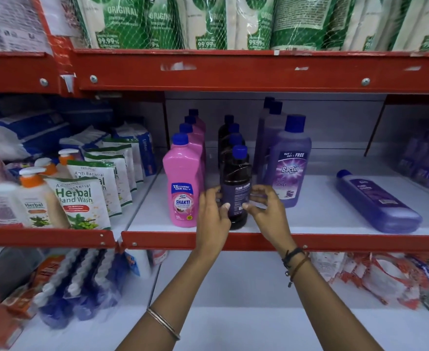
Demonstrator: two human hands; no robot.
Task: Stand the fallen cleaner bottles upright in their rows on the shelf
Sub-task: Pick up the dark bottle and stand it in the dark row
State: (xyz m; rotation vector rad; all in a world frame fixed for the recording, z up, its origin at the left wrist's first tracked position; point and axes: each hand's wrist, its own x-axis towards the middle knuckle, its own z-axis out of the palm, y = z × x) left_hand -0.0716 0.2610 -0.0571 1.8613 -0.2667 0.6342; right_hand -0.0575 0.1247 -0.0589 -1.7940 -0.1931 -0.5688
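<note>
Three rows of cleaner bottles stand on the white shelf (335, 219): pink bottles (183, 183) on the left, dark bottles in the middle, purple Bactin bottles (288, 168) on the right. The front dark bottle (236, 173) stands upright near the shelf's front edge. My left hand (212, 216) grips its left side and my right hand (267, 211) its right side, both thumbs on the label. One purple bottle (378, 201) lies flat on its side further right, cap pointing to the back left, apart from both hands.
A red shelf rail (360, 240) runs along the front edge, with another red beam (233, 72) overhead. Herbal hand wash pouches and pump bottles (79, 198) fill the left bay. Green refill packs (208, 21) hang above. More purple packs (426, 158) sit at the far right.
</note>
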